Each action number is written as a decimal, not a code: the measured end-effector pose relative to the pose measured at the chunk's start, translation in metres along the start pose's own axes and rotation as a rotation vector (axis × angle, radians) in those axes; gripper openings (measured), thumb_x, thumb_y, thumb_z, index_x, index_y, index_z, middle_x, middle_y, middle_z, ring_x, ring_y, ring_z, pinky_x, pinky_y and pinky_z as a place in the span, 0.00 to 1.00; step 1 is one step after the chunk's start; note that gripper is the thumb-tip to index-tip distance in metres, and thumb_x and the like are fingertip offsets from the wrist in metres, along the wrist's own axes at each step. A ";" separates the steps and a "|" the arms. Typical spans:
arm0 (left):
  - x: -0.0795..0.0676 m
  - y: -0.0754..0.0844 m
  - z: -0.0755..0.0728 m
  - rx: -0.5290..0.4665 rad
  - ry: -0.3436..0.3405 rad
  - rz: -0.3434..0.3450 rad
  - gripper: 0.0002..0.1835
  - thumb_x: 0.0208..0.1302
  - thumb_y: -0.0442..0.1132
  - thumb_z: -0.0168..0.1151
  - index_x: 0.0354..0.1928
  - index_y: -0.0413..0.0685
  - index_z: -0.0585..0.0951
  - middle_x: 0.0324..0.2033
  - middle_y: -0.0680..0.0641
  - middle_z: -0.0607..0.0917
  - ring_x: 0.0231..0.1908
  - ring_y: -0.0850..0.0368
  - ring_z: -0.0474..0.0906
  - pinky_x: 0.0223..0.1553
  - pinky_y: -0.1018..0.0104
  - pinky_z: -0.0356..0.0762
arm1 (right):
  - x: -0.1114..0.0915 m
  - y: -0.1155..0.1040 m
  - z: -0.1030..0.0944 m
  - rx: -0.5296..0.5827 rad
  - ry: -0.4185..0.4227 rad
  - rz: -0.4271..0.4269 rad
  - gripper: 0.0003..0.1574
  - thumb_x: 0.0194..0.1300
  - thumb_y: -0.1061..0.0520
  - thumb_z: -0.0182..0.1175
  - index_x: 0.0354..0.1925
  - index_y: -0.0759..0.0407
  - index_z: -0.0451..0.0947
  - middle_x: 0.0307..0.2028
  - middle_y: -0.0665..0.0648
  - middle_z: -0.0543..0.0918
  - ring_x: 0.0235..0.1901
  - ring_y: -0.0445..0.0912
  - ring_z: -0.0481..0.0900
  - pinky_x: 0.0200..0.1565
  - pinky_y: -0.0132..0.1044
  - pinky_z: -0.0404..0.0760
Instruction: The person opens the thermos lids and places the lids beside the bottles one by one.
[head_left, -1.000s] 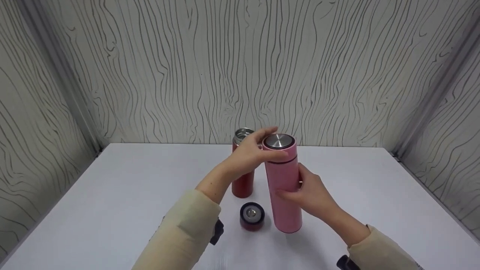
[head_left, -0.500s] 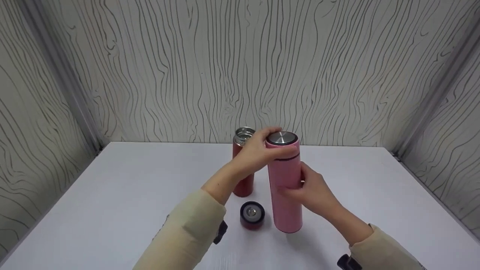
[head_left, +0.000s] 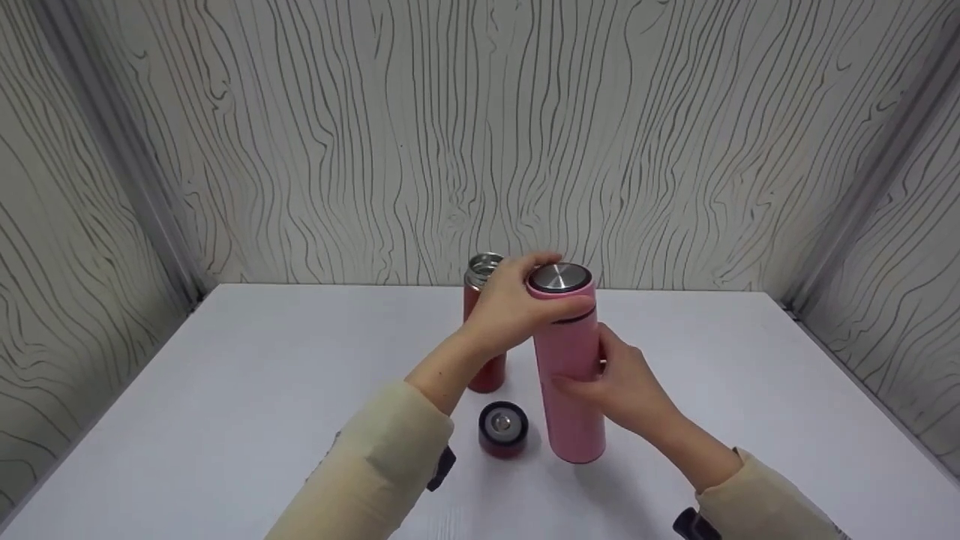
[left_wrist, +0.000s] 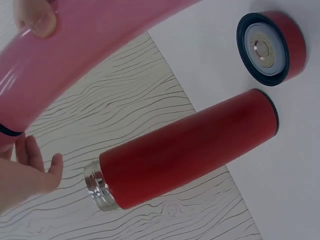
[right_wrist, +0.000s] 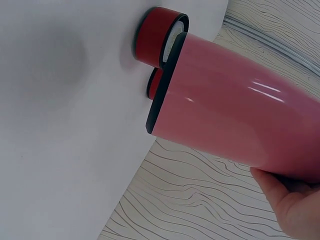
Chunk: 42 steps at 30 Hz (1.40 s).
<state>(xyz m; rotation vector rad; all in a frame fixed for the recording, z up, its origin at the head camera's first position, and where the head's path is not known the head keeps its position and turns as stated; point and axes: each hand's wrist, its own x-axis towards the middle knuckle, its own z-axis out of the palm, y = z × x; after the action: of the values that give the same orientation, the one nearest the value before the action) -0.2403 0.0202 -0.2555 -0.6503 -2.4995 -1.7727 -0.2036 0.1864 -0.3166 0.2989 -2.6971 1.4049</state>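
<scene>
A pink thermos flask point(head_left: 574, 420) stands nearly upright between both hands in the head view, its steel-topped lid point(head_left: 560, 277) on. My left hand point(head_left: 510, 304) grips the lid, thumb across the front and fingers behind it. Lower down, my right hand point(head_left: 630, 382) holds the flask's body from the right side. Behind the left hand stands a red thermos flask point(head_left: 487, 375) with an uncovered steel mouth point(left_wrist: 100, 186). Its red lid point(head_left: 503, 430) lies underside up on the table, left of the pink flask's base. In the right wrist view the pink flask partly hides that lid.
The white table point(head_left: 300, 375) reaches back to a wood-grain patterned wall point(head_left: 360, 150). Similar panels rise on both sides, with grey posts point(head_left: 862, 172) at the corners. A dark wrist strap piece point(head_left: 442, 469) shows under the left sleeve.
The left hand has shifted slightly right around the pink flask's lid, its thumb reaching further across. The right hand and the red flask stay about where they were.
</scene>
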 end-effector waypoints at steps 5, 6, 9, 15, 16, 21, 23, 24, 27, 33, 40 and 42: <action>0.000 0.004 -0.001 0.007 -0.069 -0.014 0.38 0.54 0.53 0.64 0.66 0.52 0.65 0.60 0.48 0.71 0.59 0.56 0.68 0.60 0.58 0.68 | 0.001 0.003 -0.004 0.022 -0.014 -0.004 0.37 0.52 0.55 0.67 0.57 0.63 0.65 0.51 0.60 0.78 0.48 0.50 0.79 0.49 0.48 0.79; 0.000 0.003 -0.004 -0.022 -0.112 -0.016 0.37 0.56 0.52 0.62 0.67 0.52 0.63 0.61 0.49 0.70 0.61 0.56 0.67 0.62 0.56 0.66 | 0.001 0.004 -0.005 0.035 -0.023 -0.002 0.37 0.53 0.56 0.67 0.58 0.63 0.64 0.51 0.61 0.77 0.48 0.50 0.78 0.50 0.48 0.79; 0.001 0.001 -0.012 -0.090 -0.205 -0.017 0.37 0.58 0.48 0.59 0.69 0.52 0.60 0.64 0.50 0.69 0.64 0.55 0.63 0.66 0.51 0.59 | 0.002 0.007 -0.006 0.058 -0.039 0.000 0.39 0.53 0.57 0.67 0.60 0.64 0.63 0.52 0.61 0.77 0.49 0.51 0.78 0.51 0.49 0.78; 0.002 -0.002 -0.011 -0.068 -0.132 -0.011 0.39 0.52 0.49 0.67 0.67 0.52 0.65 0.60 0.52 0.73 0.59 0.57 0.68 0.61 0.56 0.66 | 0.000 0.007 -0.004 0.047 -0.030 -0.011 0.40 0.52 0.56 0.68 0.59 0.65 0.62 0.53 0.62 0.77 0.50 0.52 0.78 0.51 0.50 0.79; 0.002 -0.002 -0.009 -0.058 -0.103 -0.007 0.39 0.51 0.50 0.68 0.66 0.51 0.66 0.59 0.51 0.74 0.58 0.58 0.69 0.60 0.57 0.68 | 0.000 0.006 -0.004 0.039 -0.024 -0.012 0.39 0.52 0.56 0.69 0.59 0.64 0.63 0.52 0.62 0.77 0.50 0.52 0.79 0.50 0.49 0.79; 0.001 0.004 -0.001 0.018 -0.036 0.013 0.38 0.50 0.53 0.68 0.63 0.49 0.69 0.56 0.49 0.74 0.55 0.57 0.71 0.57 0.61 0.71 | 0.001 0.004 -0.003 0.013 -0.006 -0.022 0.37 0.51 0.56 0.69 0.57 0.64 0.65 0.51 0.61 0.78 0.48 0.51 0.79 0.49 0.48 0.79; 0.000 0.005 -0.003 0.019 -0.096 0.008 0.37 0.53 0.54 0.64 0.64 0.51 0.66 0.58 0.49 0.72 0.57 0.57 0.69 0.59 0.59 0.69 | 0.001 0.004 -0.004 0.017 -0.008 -0.021 0.37 0.51 0.56 0.68 0.57 0.63 0.65 0.51 0.61 0.78 0.49 0.51 0.79 0.50 0.49 0.79; -0.001 0.006 -0.005 0.005 -0.141 0.005 0.37 0.55 0.54 0.62 0.66 0.51 0.64 0.59 0.49 0.71 0.59 0.57 0.68 0.61 0.57 0.67 | 0.001 0.004 -0.004 0.021 -0.011 -0.017 0.37 0.52 0.57 0.68 0.57 0.63 0.65 0.51 0.60 0.78 0.49 0.51 0.79 0.50 0.49 0.79; -0.001 0.005 -0.014 -0.065 -0.265 -0.002 0.36 0.59 0.49 0.56 0.69 0.51 0.59 0.64 0.49 0.68 0.64 0.56 0.63 0.66 0.53 0.60 | 0.001 0.006 -0.005 0.031 -0.026 -0.004 0.38 0.52 0.57 0.68 0.58 0.62 0.64 0.52 0.60 0.77 0.50 0.52 0.78 0.51 0.50 0.78; 0.001 0.001 -0.022 -0.061 -0.260 0.007 0.36 0.58 0.47 0.60 0.69 0.51 0.61 0.61 0.49 0.72 0.63 0.57 0.67 0.64 0.54 0.63 | 0.001 0.008 -0.005 0.036 -0.039 0.005 0.39 0.52 0.56 0.68 0.59 0.62 0.63 0.52 0.61 0.77 0.50 0.52 0.78 0.52 0.49 0.78; 0.001 0.001 -0.012 0.029 -0.149 0.051 0.36 0.53 0.50 0.67 0.64 0.49 0.68 0.51 0.50 0.79 0.51 0.60 0.74 0.55 0.62 0.72 | -0.002 0.005 -0.003 0.024 -0.030 -0.025 0.39 0.51 0.56 0.69 0.58 0.64 0.64 0.52 0.61 0.77 0.50 0.51 0.78 0.50 0.49 0.79; 0.001 0.002 -0.010 0.023 -0.138 0.060 0.34 0.53 0.49 0.68 0.61 0.47 0.70 0.51 0.50 0.78 0.52 0.60 0.74 0.56 0.63 0.71 | -0.002 0.005 -0.003 0.021 -0.026 -0.029 0.39 0.51 0.56 0.69 0.58 0.64 0.64 0.52 0.61 0.78 0.49 0.51 0.78 0.50 0.48 0.79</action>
<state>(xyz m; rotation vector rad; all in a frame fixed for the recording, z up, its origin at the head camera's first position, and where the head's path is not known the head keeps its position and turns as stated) -0.2433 0.0124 -0.2502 -0.8648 -2.5522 -1.7334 -0.2025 0.1924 -0.3193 0.3590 -2.6889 1.4324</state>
